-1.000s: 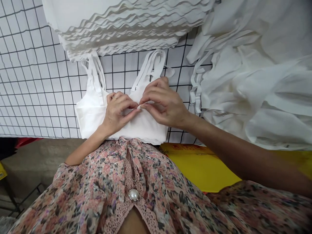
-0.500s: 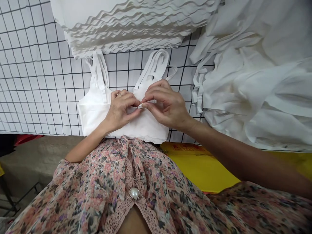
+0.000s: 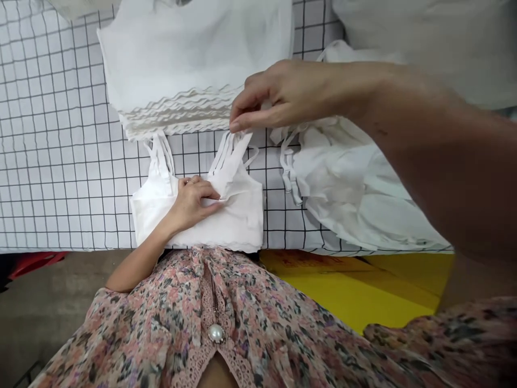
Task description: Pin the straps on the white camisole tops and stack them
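A white bra top [image 3: 238, 221] lies flat near the table's front edge, on top of others like it, its shoulder straps pointing away from me. My left hand [image 3: 196, 200] rests on its middle, with thumb and forefinger closed on the fabric at the neckline. Reaching over from the right, my right hand [image 3: 269, 99] pinches the upper end of the right-side shoulder strap [image 3: 234, 153] and holds it stretched upward. The left-side straps [image 3: 161, 156] lie loose in a bunch.
Behind the bra top is a neat stack of white garments [image 3: 194, 59] with wavy edges. A loose heap of white garments [image 3: 347, 183] covers the right side. The checked tablecloth [image 3: 60, 151] shows on the left. Something yellow [image 3: 323, 291] is below the table's edge.
My right hand has left the neckline beside my left hand and moved up and away to the strap's end. My left hand stays at the neckline. The view has shifted.
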`<state>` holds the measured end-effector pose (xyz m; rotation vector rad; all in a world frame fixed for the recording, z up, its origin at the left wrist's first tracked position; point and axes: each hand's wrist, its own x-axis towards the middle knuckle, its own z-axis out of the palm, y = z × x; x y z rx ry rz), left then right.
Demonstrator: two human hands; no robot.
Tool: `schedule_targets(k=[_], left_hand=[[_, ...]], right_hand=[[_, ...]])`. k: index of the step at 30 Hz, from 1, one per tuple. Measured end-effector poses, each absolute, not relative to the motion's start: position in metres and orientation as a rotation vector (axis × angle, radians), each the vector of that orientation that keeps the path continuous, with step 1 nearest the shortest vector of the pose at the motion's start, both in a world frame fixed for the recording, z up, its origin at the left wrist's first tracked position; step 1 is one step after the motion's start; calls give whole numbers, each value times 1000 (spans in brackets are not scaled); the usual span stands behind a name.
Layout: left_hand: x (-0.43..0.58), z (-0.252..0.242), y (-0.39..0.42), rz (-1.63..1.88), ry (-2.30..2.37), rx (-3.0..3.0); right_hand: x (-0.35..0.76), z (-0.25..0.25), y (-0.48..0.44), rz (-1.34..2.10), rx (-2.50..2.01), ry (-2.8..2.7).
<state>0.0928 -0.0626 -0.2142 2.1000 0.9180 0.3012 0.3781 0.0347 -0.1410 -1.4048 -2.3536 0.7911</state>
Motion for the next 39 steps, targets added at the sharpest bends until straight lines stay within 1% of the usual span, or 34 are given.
schedule_targets(k=[3,7,10,11,13,15,16,17,20,23,26,31,34,37,39], left_hand=[[93,-221,-63,341,943,2147],[100,-229,-59,342,970,2211],[102,-227,-58,352,999,2225],[100,-225,-61,401,1016,2254],[89,-220,-72,607,1046,2364],[72,-216,-89,808,1022,2484],[64,-215,-99,849,984,2534],[56,-216,-108,838,934,2574],[43,-230,-130,635,848,2647],[42,-249,-138,483,978,2658],[38,-262,-137,436,1131,2638],[6,-271,-135,463,1327,2550],[-15,-268,-133,474,1412,2509],[-11,-258,-131,493,1423,2509],[9,-253,-130,512,1347,2548]], right_hand=[[380,-145,54,1014,-1228,-2555],[380,-157,68,962,-1256,-2584],[381,-159,59,884,-1335,-2528],[379,-157,47,835,-1383,-2472],[368,-153,9,672,-1481,-2311],[342,-153,-46,472,-1527,-2155],[324,-157,-77,417,-1531,-2108],[305,-164,-106,430,-1531,-2123],[256,-200,-175,461,-1583,-2221],[244,-236,-202,459,-1774,-2205],[261,-256,-209,327,-1961,-2128],[298,-263,-235,186,-2123,-2120],[309,-261,-250,127,-2188,-2072],[296,-252,-245,60,-2141,-2070],[274,-243,-229,33,-2030,-2133]])
